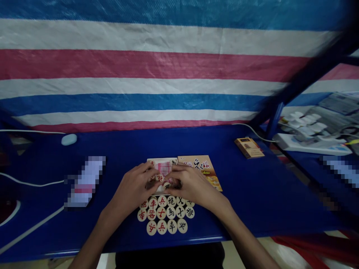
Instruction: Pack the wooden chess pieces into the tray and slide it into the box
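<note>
My left hand [134, 185] is closed over the left part of a shallow white tray, its fingertips at a red-marked Chinese chess piece [159, 178]. My right hand [193, 184] curls in from the other side, closed at a black-marked Chinese chess piece [167, 185]. The fingertips of both hands nearly meet, and the fingers hide part of what lies beneath. Inside the white tray [159, 160] lies a folded sheet with a pink grid [165, 168]. Rows of round pieces, red-marked ones [152, 213] on the left and black-marked ones [171, 213] on the right, lie face up nearer me.
A printed chess box lid [214, 182] lies partly under my right hand. Further off are a small brown box [249, 148], a pale blue case [69, 139] and a phone [88, 181] with cables. A power strip [314, 145] stands right of the blue table [252, 201].
</note>
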### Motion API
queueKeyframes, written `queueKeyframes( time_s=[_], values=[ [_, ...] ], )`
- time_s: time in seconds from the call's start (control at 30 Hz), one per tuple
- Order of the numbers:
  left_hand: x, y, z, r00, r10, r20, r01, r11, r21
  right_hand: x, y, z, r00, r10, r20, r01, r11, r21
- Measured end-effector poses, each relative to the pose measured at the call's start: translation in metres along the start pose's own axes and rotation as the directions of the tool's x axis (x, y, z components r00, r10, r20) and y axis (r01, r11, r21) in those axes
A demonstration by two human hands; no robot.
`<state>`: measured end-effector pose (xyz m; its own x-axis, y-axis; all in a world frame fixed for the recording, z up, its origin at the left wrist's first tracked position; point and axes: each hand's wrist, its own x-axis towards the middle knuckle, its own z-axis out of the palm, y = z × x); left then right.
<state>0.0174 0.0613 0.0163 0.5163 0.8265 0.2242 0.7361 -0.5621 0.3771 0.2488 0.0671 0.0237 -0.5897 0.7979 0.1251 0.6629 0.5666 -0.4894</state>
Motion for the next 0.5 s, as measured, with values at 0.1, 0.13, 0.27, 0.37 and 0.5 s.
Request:
queueKeyframes(
  time_s=[0.1, 0.13, 0.27, 0.37, 0.5],
  values=[
    [0.000, -0.001, 0.000, 1.000, -0.003, -0.013, 0.002, 1.000, -0.010, 0.001, 0.000, 0.002, 1.000, 0.000, 0.012, 0.000, 1.000, -0.014],
    [0.000, -0.001, 0.001, 1.000, -0.001, -0.016, 0.000, 1.000, -0.014, 0.001, 0.000, 0.002, 1.000, -0.002, 0.006, 0.002, 1.000, -0.016],
    [0.000, -0.001, 0.000, 0.999, 0.007, -0.037, -0.008, 0.999, -0.039, 0.002, -0.001, 0.004, 0.999, -0.004, -0.034, 0.004, 1.000, 0.002],
    [0.000, 0.000, -0.003, 0.998, 0.009, -0.063, -0.014, 0.998, -0.069, 0.002, -0.003, 0.002, 0.997, 0.028, -0.075, -0.026, 0.999, 0.019],
    [-0.003, 0.003, -0.006, 0.992, 0.001, -0.125, -0.013, 0.995, -0.096, -0.001, -0.008, -0.009, 0.977, 0.139, -0.165, -0.114, 0.982, 0.153]
  ],
)
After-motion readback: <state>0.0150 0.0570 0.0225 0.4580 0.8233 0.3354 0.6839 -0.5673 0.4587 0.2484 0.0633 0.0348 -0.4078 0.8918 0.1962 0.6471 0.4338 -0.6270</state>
